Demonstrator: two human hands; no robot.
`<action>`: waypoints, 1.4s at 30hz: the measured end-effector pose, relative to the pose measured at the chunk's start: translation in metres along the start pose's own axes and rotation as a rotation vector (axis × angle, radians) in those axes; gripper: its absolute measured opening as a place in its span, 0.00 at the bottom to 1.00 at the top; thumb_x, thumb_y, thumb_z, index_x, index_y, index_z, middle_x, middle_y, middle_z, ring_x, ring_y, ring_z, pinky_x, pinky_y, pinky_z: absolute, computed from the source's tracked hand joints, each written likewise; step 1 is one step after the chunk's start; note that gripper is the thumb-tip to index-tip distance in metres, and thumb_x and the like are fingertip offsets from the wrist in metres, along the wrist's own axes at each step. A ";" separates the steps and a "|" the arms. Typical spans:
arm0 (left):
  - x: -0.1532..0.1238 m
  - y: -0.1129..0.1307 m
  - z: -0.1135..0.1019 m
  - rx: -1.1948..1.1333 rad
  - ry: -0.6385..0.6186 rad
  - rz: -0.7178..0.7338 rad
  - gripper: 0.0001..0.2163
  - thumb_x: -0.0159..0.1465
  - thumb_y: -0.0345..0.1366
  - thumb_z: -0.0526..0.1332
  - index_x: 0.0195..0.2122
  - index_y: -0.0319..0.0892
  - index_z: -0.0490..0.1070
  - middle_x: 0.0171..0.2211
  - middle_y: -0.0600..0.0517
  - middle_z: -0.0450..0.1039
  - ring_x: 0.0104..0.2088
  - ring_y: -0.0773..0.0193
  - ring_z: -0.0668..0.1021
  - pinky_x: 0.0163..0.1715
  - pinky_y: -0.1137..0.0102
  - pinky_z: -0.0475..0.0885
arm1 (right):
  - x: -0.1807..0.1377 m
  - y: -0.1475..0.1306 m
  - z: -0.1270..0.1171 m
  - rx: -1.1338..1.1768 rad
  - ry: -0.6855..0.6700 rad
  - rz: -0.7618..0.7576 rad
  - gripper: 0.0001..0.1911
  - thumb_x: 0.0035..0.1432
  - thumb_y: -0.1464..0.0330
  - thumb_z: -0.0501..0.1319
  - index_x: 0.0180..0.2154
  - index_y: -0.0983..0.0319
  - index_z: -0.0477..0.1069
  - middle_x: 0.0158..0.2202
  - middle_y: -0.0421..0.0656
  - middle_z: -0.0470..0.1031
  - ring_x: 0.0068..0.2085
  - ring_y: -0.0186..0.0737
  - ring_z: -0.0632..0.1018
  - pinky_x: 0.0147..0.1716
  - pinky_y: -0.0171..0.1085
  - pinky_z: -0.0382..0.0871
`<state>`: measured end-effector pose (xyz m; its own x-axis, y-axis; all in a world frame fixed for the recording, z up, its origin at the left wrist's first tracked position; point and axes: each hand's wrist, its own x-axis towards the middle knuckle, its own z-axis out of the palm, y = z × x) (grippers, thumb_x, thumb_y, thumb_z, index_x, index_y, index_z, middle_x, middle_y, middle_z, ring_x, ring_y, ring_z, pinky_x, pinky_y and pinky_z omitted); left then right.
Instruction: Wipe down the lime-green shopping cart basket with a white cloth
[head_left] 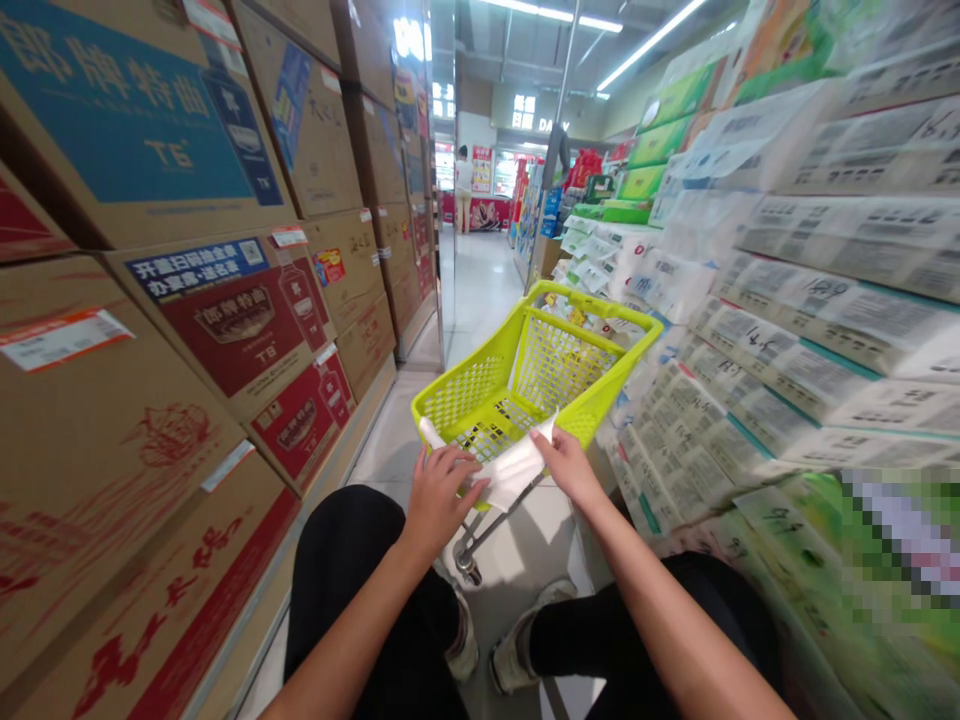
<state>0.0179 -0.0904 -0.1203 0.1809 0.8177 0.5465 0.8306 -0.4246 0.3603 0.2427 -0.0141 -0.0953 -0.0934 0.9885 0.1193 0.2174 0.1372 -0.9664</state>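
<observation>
A small yellow-green shopping cart with a perforated basket stands in front of my knees. Across its near rim lies a creased white sheet that looks like tissue paper. My right hand pinches the sheet's right end between thumb and fingers. At the other end, my left hand is bent over the sheet, thumb and fingers closed on its edge beside the rim; part of this grip is hidden. Another narrow white piece shows at the basket's left corner. Below the basket, a caster wheel touches the floor.
Stacked cardboard cartons wall the left side. On the right, piled paper packs lean close to the cart. A tiled aisle runs ahead, with a metal pole beside it and a person standing far off.
</observation>
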 end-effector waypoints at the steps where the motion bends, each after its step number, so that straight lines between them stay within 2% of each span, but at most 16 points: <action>1: 0.003 -0.001 -0.005 -0.007 -0.013 0.022 0.10 0.70 0.44 0.58 0.44 0.48 0.75 0.49 0.48 0.77 0.55 0.53 0.74 0.66 0.45 0.54 | 0.006 -0.006 -0.006 -0.052 0.031 -0.042 0.30 0.54 0.40 0.60 0.30 0.61 0.69 0.26 0.41 0.72 0.27 0.36 0.70 0.25 0.34 0.63; 4: 0.013 -0.001 -0.019 0.010 -0.085 0.120 0.14 0.69 0.46 0.60 0.52 0.46 0.73 0.50 0.47 0.76 0.52 0.54 0.75 0.66 0.47 0.55 | 0.028 -0.026 -0.035 -0.169 0.075 -0.107 0.30 0.54 0.39 0.59 0.29 0.61 0.68 0.25 0.40 0.71 0.26 0.36 0.70 0.24 0.33 0.63; 6: 0.018 0.000 -0.025 0.044 -0.110 0.170 0.16 0.69 0.45 0.60 0.55 0.45 0.71 0.50 0.46 0.76 0.51 0.54 0.75 0.61 0.50 0.62 | 0.046 -0.040 -0.060 -0.236 0.011 -0.086 0.31 0.53 0.39 0.60 0.28 0.62 0.69 0.23 0.39 0.70 0.25 0.34 0.69 0.23 0.33 0.62; 9: 0.020 0.008 -0.027 0.074 -0.061 0.232 0.09 0.71 0.38 0.57 0.48 0.45 0.74 0.43 0.49 0.78 0.45 0.57 0.77 0.48 0.58 0.67 | 0.073 -0.055 -0.099 -0.393 -0.073 0.040 0.28 0.53 0.43 0.63 0.25 0.63 0.70 0.19 0.39 0.67 0.21 0.33 0.67 0.21 0.33 0.62; 13: 0.015 0.048 -0.020 -0.043 0.010 0.286 0.07 0.71 0.38 0.57 0.43 0.45 0.74 0.37 0.51 0.77 0.38 0.61 0.77 0.39 0.62 0.65 | 0.100 -0.059 -0.126 -0.710 0.041 0.113 0.21 0.61 0.54 0.61 0.27 0.65 0.74 0.20 0.40 0.69 0.22 0.35 0.71 0.24 0.33 0.64; 17: 0.012 0.095 -0.014 -0.149 -0.074 0.273 0.13 0.68 0.48 0.61 0.46 0.46 0.74 0.39 0.50 0.77 0.42 0.57 0.76 0.44 0.60 0.66 | 0.109 -0.054 -0.123 -0.947 0.165 0.023 0.16 0.61 0.61 0.62 0.42 0.66 0.79 0.34 0.49 0.79 0.37 0.44 0.78 0.36 0.37 0.68; 19: 0.016 0.102 -0.013 -0.130 -0.073 0.202 0.12 0.68 0.47 0.59 0.46 0.47 0.74 0.41 0.49 0.76 0.44 0.55 0.76 0.46 0.58 0.67 | 0.105 -0.053 -0.114 -1.058 0.251 -0.065 0.22 0.62 0.61 0.63 0.54 0.66 0.76 0.44 0.54 0.79 0.45 0.51 0.79 0.44 0.41 0.69; 21: 0.024 0.097 -0.010 -0.050 -0.048 0.078 0.12 0.69 0.44 0.58 0.50 0.46 0.73 0.46 0.46 0.76 0.48 0.53 0.76 0.47 0.58 0.67 | 0.094 -0.053 -0.099 -1.143 0.299 -0.247 0.26 0.65 0.60 0.60 0.61 0.65 0.71 0.52 0.57 0.76 0.53 0.55 0.76 0.50 0.46 0.68; 23: 0.035 0.085 -0.006 0.055 -0.041 -0.040 0.17 0.69 0.44 0.58 0.55 0.43 0.70 0.52 0.43 0.74 0.52 0.50 0.75 0.50 0.56 0.67 | 0.079 -0.053 -0.080 -1.142 0.202 -0.474 0.25 0.69 0.59 0.55 0.61 0.64 0.70 0.56 0.56 0.74 0.57 0.54 0.73 0.55 0.46 0.64; 26: 0.048 0.068 0.006 0.163 -0.128 -0.129 0.23 0.69 0.50 0.55 0.57 0.39 0.69 0.51 0.39 0.76 0.51 0.47 0.77 0.51 0.55 0.67 | 0.056 -0.045 -0.047 -1.123 -0.180 -0.696 0.22 0.72 0.58 0.50 0.53 0.62 0.76 0.49 0.51 0.78 0.53 0.47 0.75 0.54 0.41 0.63; 28: 0.051 0.062 0.014 0.198 -0.230 -0.173 0.23 0.70 0.52 0.52 0.53 0.39 0.71 0.43 0.40 0.79 0.45 0.47 0.80 0.49 0.54 0.68 | 0.045 -0.035 -0.030 -1.175 -0.353 -0.693 0.24 0.73 0.57 0.48 0.42 0.62 0.78 0.39 0.49 0.80 0.45 0.44 0.77 0.48 0.39 0.62; 29: 0.050 0.061 0.017 0.214 -0.273 -0.192 0.24 0.70 0.54 0.51 0.52 0.39 0.72 0.40 0.40 0.80 0.42 0.48 0.81 0.49 0.54 0.68 | 0.041 -0.029 -0.025 -1.207 -0.381 -0.673 0.25 0.74 0.57 0.47 0.37 0.62 0.78 0.36 0.48 0.80 0.41 0.43 0.77 0.46 0.39 0.61; 33: 0.046 0.057 0.018 0.259 -0.337 -0.178 0.32 0.68 0.58 0.50 0.62 0.36 0.66 0.37 0.39 0.81 0.39 0.48 0.82 0.46 0.57 0.69 | 0.041 -0.009 -0.021 -1.275 -0.324 -0.645 0.24 0.73 0.60 0.47 0.33 0.63 0.76 0.33 0.47 0.80 0.36 0.40 0.76 0.42 0.38 0.57; 37: 0.047 0.050 0.017 0.289 -0.339 -0.162 0.38 0.69 0.59 0.46 0.69 0.32 0.56 0.38 0.36 0.80 0.40 0.46 0.82 0.42 0.58 0.71 | 0.060 -0.007 -0.039 -1.356 -0.280 -0.578 0.23 0.71 0.62 0.48 0.33 0.64 0.77 0.34 0.49 0.80 0.36 0.41 0.76 0.42 0.39 0.56; 40: 0.053 0.036 0.018 0.326 -0.357 -0.165 0.36 0.68 0.60 0.46 0.64 0.34 0.64 0.36 0.35 0.80 0.39 0.45 0.82 0.42 0.57 0.71 | 0.077 -0.013 -0.063 -1.406 -0.266 -0.514 0.23 0.71 0.63 0.47 0.36 0.65 0.78 0.37 0.51 0.81 0.39 0.43 0.77 0.44 0.39 0.56; 42: 0.059 0.019 0.017 0.346 -0.412 -0.153 0.33 0.67 0.62 0.48 0.55 0.37 0.73 0.35 0.36 0.80 0.39 0.43 0.82 0.41 0.56 0.72 | 0.089 -0.019 -0.083 -1.435 -0.260 -0.491 0.23 0.72 0.62 0.47 0.38 0.65 0.78 0.39 0.52 0.81 0.43 0.44 0.77 0.45 0.39 0.56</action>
<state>0.0529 -0.0438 -0.0942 0.1780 0.9737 0.1420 0.9754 -0.1936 0.1050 0.3106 0.0763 -0.0472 -0.5619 0.8113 0.1613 0.8238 0.5310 0.1986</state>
